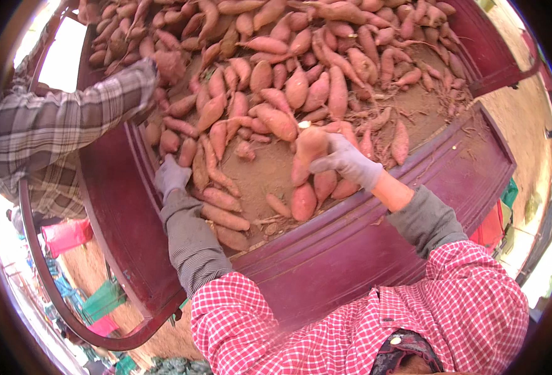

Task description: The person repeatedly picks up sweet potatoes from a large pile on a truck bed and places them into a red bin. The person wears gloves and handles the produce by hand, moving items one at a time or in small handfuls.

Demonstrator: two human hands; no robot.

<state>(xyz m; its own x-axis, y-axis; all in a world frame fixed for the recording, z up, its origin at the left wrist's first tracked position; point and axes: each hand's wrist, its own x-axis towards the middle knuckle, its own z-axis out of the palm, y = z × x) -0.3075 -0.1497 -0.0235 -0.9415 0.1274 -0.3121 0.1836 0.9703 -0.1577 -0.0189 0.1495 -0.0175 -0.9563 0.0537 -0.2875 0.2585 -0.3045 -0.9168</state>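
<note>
Sweet potatoes (273, 122) with reddish skins lie heaped in the bed of a dark red cargo vehicle. My right hand (348, 159), in a pale glove, grips a large sweet potato (312, 143) by its side, above several others near the bed's front edge. At the left wall, my gloved left hand (172, 176) reaches down among the sweet potatoes, beside a reddish sweet potato (187, 152). Its fingers are mostly hidden, so whether it holds anything is unclear. A row of sweet potatoes (224, 218) lies to the right of my left forearm.
Another person's plaid sleeve (74, 115) reaches over the left wall (121, 225) into the heap. A lowered red metal panel (332, 253) lies between me and the bed. Thin roots (426, 117) litter the bed's right side. A curved metal rail (46, 286) runs outside at left.
</note>
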